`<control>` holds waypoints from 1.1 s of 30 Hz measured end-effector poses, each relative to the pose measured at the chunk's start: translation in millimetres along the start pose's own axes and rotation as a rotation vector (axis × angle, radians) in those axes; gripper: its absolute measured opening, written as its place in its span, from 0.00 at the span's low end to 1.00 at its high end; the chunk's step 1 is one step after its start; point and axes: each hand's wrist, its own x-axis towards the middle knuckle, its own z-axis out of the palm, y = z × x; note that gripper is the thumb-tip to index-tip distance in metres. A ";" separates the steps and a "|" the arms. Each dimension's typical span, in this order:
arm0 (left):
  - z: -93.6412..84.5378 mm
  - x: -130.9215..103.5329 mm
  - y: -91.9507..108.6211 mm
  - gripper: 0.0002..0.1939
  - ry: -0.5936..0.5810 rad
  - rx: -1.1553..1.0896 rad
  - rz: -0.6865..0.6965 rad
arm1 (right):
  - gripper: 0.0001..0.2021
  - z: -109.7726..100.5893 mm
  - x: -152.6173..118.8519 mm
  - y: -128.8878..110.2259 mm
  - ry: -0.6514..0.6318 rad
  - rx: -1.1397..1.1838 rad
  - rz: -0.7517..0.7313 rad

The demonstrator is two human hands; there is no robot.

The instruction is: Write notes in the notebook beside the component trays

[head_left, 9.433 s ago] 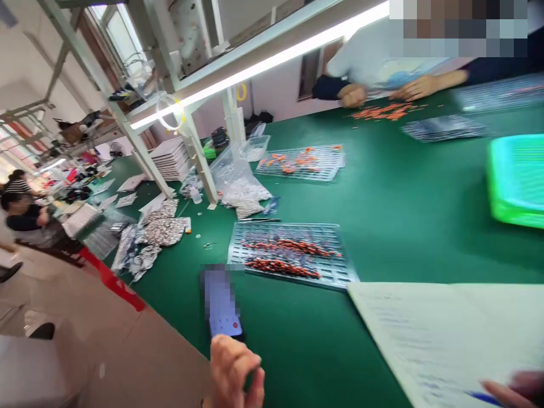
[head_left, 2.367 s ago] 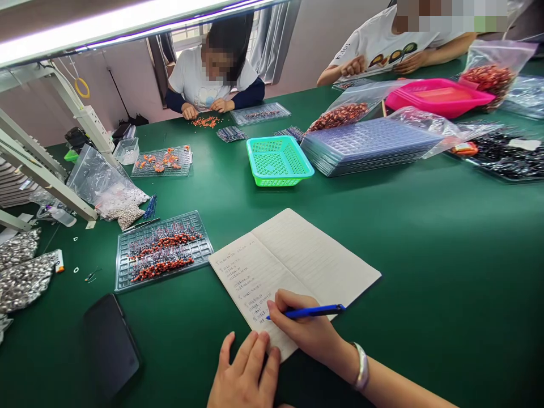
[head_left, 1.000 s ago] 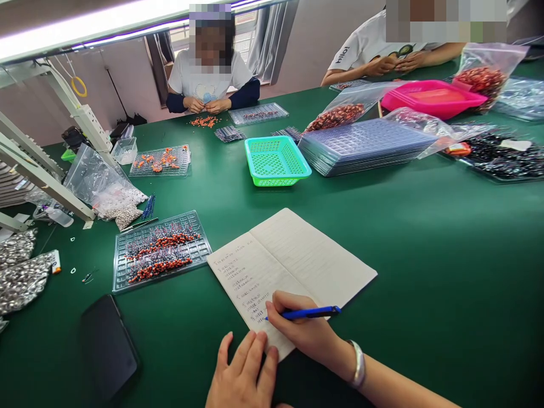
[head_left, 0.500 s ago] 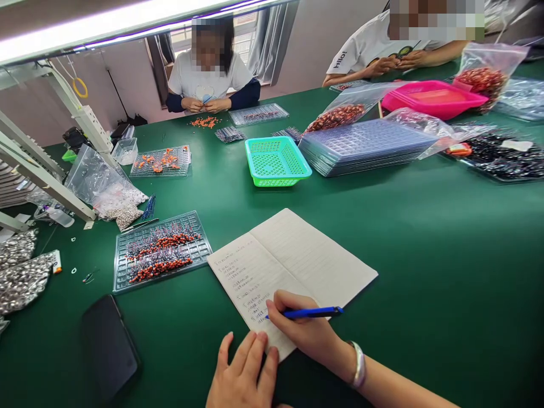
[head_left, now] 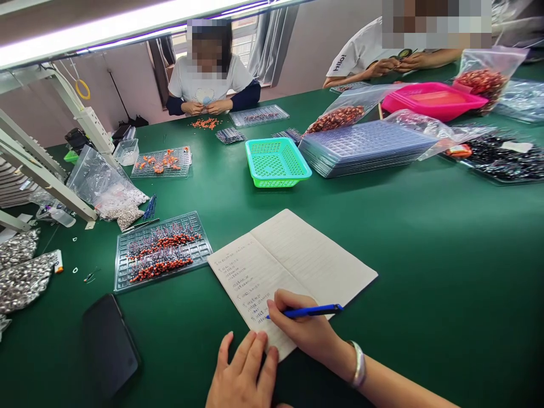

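Note:
An open notebook point(head_left: 317, 249) lies on the green table, its left page partly covered in handwritten lines. My right hand point(head_left: 304, 328) grips a blue pen point(head_left: 312, 311), with the tip against the lower part of that page. A silver bangle point(head_left: 358, 365) circles my right wrist. My left hand point(head_left: 246, 371) rests with fingers spread on the notebook's near corner. Left of the notebook is a clear compartment tray point(head_left: 204, 243) holding two rows of small orange-tipped wired parts point(head_left: 164, 271). A dark phone point(head_left: 111, 345) lies farther left.
Beyond the notebook stand a green basket point(head_left: 278, 182) and a stack of clear trays point(head_left: 365, 141). A pink tray point(head_left: 433, 101) and bags of parts sit at the right back. Two people work across the table. At left are a metal frame point(head_left: 55, 187) and bagged metal pieces point(head_left: 25, 283).
The pen tip has shifted very slightly along the page. The left hand stays in place, and the view has moved only a little.

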 end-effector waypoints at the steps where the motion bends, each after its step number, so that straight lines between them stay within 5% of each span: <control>1: -0.1 0.2 -0.1 0.31 -0.003 0.003 -0.001 | 0.20 0.0 0.0 0.0 0.002 0.002 -0.001; 33: 8.0 -3.4 0.1 0.32 0.020 -0.003 0.009 | 0.20 1.2 1.9 -2.2 0.085 0.139 0.089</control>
